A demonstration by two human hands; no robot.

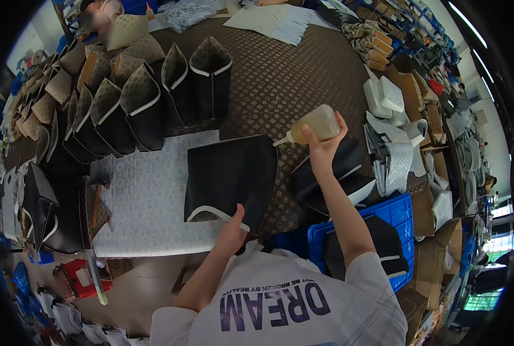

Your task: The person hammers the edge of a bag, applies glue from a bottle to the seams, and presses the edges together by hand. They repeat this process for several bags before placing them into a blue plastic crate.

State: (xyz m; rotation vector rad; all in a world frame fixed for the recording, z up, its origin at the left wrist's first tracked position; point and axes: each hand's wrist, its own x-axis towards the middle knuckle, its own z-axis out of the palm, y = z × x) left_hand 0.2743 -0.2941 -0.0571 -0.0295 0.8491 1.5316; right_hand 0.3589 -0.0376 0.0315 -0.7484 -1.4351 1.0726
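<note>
A black panel (231,173) with a white-edged curved cut lies on a silvery patterned sheet (147,190) and the brown patterned table. My left hand (232,232) holds its lower edge, thumb on top by the white strip. In my right hand (325,141) is a translucent squeeze bottle (316,124) with yellowish liquid, tilted so that its nozzle is at the panel's upper right corner. Whether the nozzle touches the panel cannot be told. Just right of the panel lie more black pieces (340,167).
Upright black bags (211,86) with patterned linings stand in rows at the back left. A blue crate (404,216) with black pieces is beside me at the right. White containers (384,95) and cardboard boxes (421,207) are farther right. Another person (110,8) sits at the far left.
</note>
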